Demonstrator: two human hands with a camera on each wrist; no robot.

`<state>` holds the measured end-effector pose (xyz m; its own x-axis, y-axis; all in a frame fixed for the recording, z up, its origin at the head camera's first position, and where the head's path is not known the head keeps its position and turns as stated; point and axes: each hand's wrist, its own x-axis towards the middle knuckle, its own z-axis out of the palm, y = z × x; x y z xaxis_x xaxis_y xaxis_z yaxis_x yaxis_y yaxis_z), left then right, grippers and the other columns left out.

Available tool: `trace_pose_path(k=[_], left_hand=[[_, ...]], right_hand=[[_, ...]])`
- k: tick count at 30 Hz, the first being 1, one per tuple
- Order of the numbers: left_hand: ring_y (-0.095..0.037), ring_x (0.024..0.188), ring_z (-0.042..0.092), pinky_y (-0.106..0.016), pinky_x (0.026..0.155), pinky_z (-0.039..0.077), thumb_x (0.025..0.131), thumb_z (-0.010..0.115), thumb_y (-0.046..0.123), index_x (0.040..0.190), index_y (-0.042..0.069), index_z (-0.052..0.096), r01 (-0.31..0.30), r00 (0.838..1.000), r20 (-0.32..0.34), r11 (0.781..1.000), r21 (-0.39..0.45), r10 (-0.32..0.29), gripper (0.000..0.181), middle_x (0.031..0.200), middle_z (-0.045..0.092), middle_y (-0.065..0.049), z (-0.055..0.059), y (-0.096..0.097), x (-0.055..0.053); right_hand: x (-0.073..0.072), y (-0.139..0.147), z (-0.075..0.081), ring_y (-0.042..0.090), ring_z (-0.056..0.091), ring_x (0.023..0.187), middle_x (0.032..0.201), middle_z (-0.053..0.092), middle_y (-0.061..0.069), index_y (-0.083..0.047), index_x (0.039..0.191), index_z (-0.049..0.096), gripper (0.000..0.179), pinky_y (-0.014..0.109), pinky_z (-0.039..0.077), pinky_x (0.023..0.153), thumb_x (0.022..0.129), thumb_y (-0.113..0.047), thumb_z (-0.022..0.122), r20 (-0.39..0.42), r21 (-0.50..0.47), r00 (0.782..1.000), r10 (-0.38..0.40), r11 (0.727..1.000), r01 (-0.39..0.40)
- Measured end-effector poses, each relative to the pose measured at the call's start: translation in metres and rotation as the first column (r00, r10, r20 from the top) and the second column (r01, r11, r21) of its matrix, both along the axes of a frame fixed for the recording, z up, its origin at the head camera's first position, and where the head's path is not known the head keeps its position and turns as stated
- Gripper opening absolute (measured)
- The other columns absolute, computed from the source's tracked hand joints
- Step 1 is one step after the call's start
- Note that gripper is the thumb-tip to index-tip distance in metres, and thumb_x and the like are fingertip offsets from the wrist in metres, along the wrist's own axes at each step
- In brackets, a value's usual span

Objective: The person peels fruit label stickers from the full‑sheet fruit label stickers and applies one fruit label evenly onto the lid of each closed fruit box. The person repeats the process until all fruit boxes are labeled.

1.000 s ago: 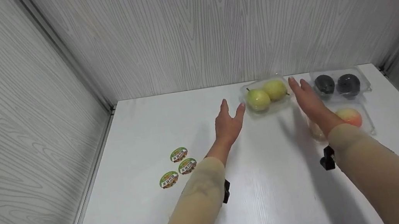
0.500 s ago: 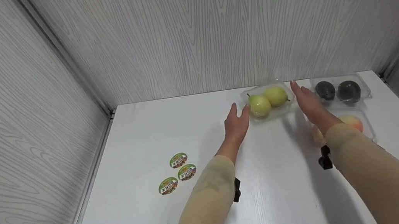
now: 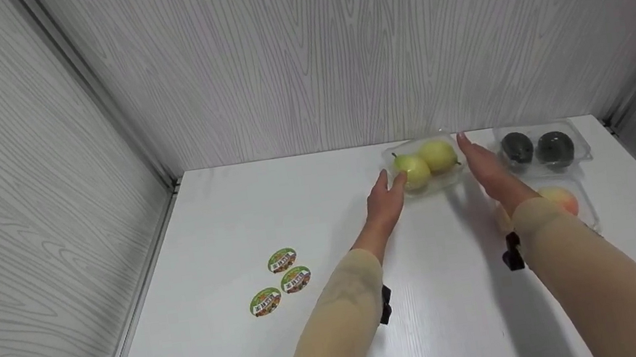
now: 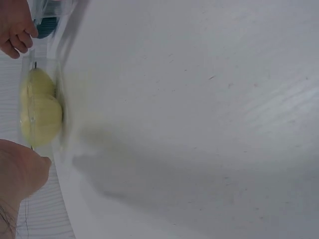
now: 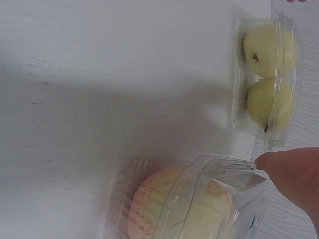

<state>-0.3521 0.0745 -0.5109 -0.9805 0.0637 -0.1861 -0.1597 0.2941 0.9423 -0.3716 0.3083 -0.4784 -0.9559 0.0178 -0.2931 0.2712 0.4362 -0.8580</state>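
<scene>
My left hand (image 3: 386, 199) reaches to the left end of a clear plastic fruit box (image 3: 438, 186), its thumb overlapping the near pear. Inside sit two yellow-green pears (image 3: 438, 156) side by side. On the box's other end, my right hand (image 3: 485, 166) stands with straight fingers, palm turned toward the pears. The left wrist view has the pears (image 4: 41, 112) between both hands. In the right wrist view, the thumb (image 5: 286, 167) lies close to the lid edge of another clear box (image 5: 187, 199), which holds red-blushed fruit (image 5: 154, 199). That fruit is partly hidden by my right forearm in the head view.
A third clear box (image 3: 585, 150) with two dark round fruits (image 3: 555, 149) stands at the back right. Three oval printed stickers (image 3: 295, 280) lie left of my left forearm on the white table (image 3: 224, 216). Grey wood-grain panels (image 3: 301, 56) rise behind and at both sides.
My left hand has moved right to the pear box, its thumb now overlapping the pear. My right hand has stayed near the box's right side. The head view has tilted up slightly.
</scene>
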Motion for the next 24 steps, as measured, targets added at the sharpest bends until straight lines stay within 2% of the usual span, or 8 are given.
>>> trace_pose_path(k=[4, 17, 24], left_hand=[[-0.026, 0.159, 0.028, -0.039, 0.127, 0.023, 0.105, 0.041, 0.062, 0.168, 0.011, 0.030, 0.023, 1.000, 0.009, 1.000, -0.014, -0.023, 0.081, 0.172, 0.033, -0.008, -0.001, 0.002, 0.001], [-0.028, 0.159, 0.027, -0.043, 0.127, 0.023, 0.104, 0.042, 0.063, 0.168, 0.012, 0.031, 0.067, 0.997, 0.029, 0.997, 0.029, -0.067, 0.082, 0.172, 0.032, -0.007, 0.001, 0.001, 0.002], [-0.028, 0.159, 0.027, -0.044, 0.127, 0.023, 0.105, 0.041, 0.062, 0.168, 0.012, 0.031, 0.084, 0.996, 0.028, 0.996, 0.027, -0.085, 0.081, 0.171, 0.034, -0.008, -0.001, -0.007, 0.001]], right_hand=[[0.000, -0.001, -0.003, 0.037, -0.015, 0.161, 0.176, -0.013, 0.015, -0.007, 0.169, -0.006, 0.107, 0.054, -0.004, 0.128, 0.098, -0.084, 0.019, 0.033, -0.019, 0.999, 0.015, 1.000, -0.014], [0.002, -0.010, -0.002, 0.039, -0.009, 0.161, 0.176, -0.007, 0.018, -0.006, 0.169, -0.001, 0.105, 0.054, 0.000, 0.129, 0.099, -0.082, 0.021, 0.018, -0.042, 1.000, 0.024, 0.999, -0.023], [0.007, -0.018, -0.001, 0.040, -0.007, 0.162, 0.176, -0.005, 0.020, -0.005, 0.169, 0.002, 0.101, 0.054, 0.000, 0.129, 0.102, -0.079, 0.018, 0.028, -0.003, 0.999, 0.036, 0.999, -0.036]])
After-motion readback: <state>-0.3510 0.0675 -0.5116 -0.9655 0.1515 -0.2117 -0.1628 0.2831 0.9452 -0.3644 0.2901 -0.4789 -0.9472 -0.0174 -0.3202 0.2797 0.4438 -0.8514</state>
